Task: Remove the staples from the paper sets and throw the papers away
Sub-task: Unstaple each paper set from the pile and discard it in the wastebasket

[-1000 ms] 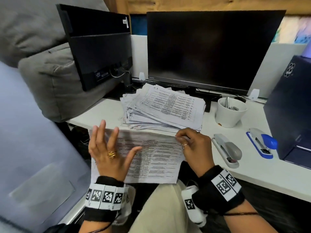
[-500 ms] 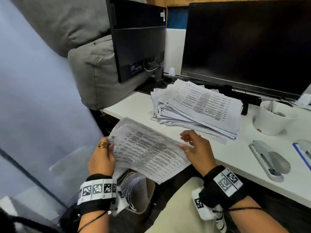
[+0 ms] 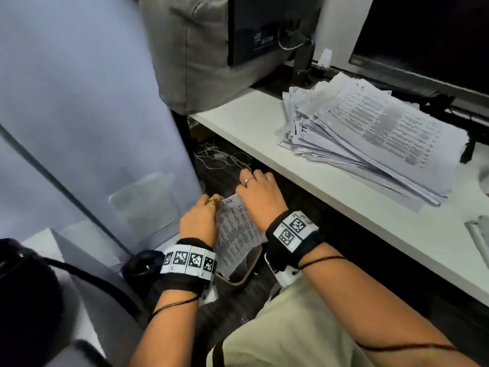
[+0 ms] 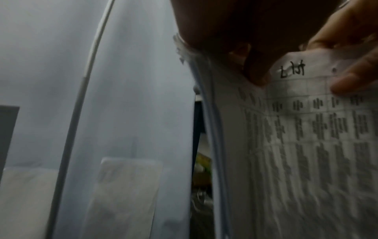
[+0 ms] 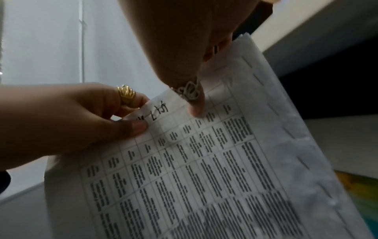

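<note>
We see white paper point(image 3: 238, 231) printed with a black-lined grid of dark text, a gold ring point(image 3: 213, 201) on our left hand point(image 3: 198, 223), black wristbands point(image 3: 293, 234) with black-and-white square codes, a white desk point(image 3: 370, 207), and beige trousers point(image 3: 291, 327).

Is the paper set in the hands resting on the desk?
No: both hands, left hand and right hand, hold the paper set below the desk, above a bin.

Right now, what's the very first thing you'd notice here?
Both hands, the left hand and the right hand, pinch the top of a printed paper set hanging over a small bin on the floor. Up on the white desk sits a big messy paper pile.
</note>
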A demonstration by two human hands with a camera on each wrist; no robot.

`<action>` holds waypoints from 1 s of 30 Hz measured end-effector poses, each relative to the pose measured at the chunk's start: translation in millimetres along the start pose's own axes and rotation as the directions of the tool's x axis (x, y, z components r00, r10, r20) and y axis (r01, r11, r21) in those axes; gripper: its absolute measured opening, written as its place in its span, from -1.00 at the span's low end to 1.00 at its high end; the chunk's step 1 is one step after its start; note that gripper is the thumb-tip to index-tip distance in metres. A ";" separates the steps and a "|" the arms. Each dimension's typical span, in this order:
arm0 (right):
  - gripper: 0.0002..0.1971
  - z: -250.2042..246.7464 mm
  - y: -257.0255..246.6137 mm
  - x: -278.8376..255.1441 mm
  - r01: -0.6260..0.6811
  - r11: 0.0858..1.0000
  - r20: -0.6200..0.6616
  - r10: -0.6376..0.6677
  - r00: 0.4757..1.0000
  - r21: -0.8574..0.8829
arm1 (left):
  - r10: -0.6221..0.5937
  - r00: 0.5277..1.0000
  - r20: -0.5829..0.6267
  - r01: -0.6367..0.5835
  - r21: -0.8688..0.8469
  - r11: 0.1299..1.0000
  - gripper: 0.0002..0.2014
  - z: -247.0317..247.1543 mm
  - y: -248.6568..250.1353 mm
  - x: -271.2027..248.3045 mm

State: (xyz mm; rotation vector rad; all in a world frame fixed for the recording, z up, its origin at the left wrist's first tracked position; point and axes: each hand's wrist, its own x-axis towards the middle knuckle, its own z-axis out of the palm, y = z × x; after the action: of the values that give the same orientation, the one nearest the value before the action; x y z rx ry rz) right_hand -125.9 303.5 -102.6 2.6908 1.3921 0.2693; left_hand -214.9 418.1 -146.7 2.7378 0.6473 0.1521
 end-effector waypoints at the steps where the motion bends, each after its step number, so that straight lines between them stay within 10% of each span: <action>1: -0.70 12.2 0.0 3.3 0.004 1.000 0.039 -0.004 0.999 -0.012 | -0.016 1.000 0.022 0.017 -0.022 1.000 -0.62 10.8 -2.5 2.0; 7: -0.68 94.3 0.7 17.6 -0.050 0.989 0.326 0.002 0.946 0.139 | -0.270 0.946 0.179 0.296 -0.140 0.945 -0.63 85.3 -6.2 19.3; 26: -0.71 242.1 11.9 67.9 -0.033 0.912 0.443 -0.166 0.881 0.408 | -0.506 0.744 0.437 0.583 -0.052 0.811 -0.62 197.5 -39.5 54.5; 30: -0.30 259.9 5.6 54.1 -0.093 0.917 0.528 -0.139 0.838 0.388 | -0.479 0.740 0.472 0.496 0.098 0.863 -0.42 205.0 -38.7 46.9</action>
State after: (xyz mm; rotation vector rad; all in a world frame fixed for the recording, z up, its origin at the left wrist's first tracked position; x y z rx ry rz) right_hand -38.3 342.5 -350.2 2.6967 1.3928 -0.8239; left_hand -153.4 413.4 -351.5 2.3170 1.1542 -0.6217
